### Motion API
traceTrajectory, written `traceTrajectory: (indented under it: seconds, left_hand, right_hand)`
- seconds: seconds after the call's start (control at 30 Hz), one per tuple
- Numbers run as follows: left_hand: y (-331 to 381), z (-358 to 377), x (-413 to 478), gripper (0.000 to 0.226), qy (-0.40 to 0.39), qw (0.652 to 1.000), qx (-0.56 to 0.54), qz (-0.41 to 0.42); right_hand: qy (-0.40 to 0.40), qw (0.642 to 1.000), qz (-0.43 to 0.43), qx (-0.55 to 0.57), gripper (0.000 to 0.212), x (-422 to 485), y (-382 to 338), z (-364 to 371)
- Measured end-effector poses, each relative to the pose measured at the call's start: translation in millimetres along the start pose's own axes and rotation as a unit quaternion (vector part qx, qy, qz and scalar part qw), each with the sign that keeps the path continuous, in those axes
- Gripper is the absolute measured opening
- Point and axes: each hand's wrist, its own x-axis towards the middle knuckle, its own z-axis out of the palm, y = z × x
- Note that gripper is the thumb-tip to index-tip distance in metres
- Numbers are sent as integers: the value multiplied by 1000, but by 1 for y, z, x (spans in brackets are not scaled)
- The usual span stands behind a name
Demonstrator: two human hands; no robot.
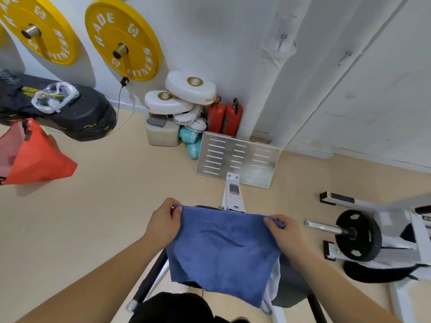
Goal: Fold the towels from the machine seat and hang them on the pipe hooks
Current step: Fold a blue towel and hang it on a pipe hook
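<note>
A blue towel [221, 255] with a dark wave logo hangs spread out in front of me, over the machine seat [289, 290]. My left hand [163, 222] pinches its upper left corner. My right hand [283, 231] pinches its upper right corner. A white towel [274, 283] shows from behind the blue one's right edge, lying on the seat. Two white vertical pipes [272, 73] stand against the far wall, with small metal hooks [283, 37] on them; a second hook [345, 55] sits further right.
The machine's metal footplate [238, 157] stands ahead by the wall. A black weight plate on a bar [356, 234] is at right. Red extinguishers [225, 116], white pads and teal dumbbells pile in the corner. Yellow plates [121, 38] hang on the wall; an orange bag [37, 157] lies left.
</note>
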Motion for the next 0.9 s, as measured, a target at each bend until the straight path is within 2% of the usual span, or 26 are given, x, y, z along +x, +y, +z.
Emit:
traceTrajectory:
  seconds: [0.17, 0.27, 0.37, 0.47, 0.6, 0.7, 0.9]
  left_hand:
    - [-4, 11, 51, 15, -43, 996, 10, -73]
    - [-14, 24, 69, 17, -36, 993, 15, -107]
    - [-18, 36, 85, 15, -37, 989, 70, -127]
    - [-30, 50, 99, 13, -69, 977, 115, -165]
    - [-49, 71, 112, 12, -119, 964, 107, -213]
    - [-53, 81, 115, 13, -150, 957, 102, -225]
    - [-59, 80, 116, 20, -172, 954, 37, -243]
  right_hand:
    - [-20, 998, 42, -53, 18, 50, 6, 17]
    - [-45, 992, 45, -112, 15, 74, 9, 24]
    - [-69, 986, 45, -148, 17, 99, 12, 32]
    - [-101, 976, 47, -190, 20, 124, 20, 43]
    - [-165, 956, 72, -231, 15, 149, 33, 59]
    - [-211, 947, 107, -218, 18, 154, 42, 68]
    - [-244, 938, 119, -216, 15, 159, 45, 72]
